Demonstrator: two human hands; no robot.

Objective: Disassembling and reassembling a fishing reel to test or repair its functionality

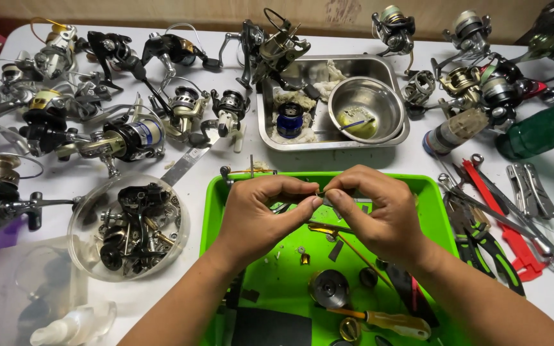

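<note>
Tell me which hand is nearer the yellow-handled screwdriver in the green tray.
Right. The right hand is above the yellow-handled screwdriver, on its side of the green tray. The left hand is farther off, up and to its left.

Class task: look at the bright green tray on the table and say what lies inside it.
In the green tray: a yellow-handled screwdriver, a round metal spool, small washers. The left hand and right hand cover its upper middle.
</note>
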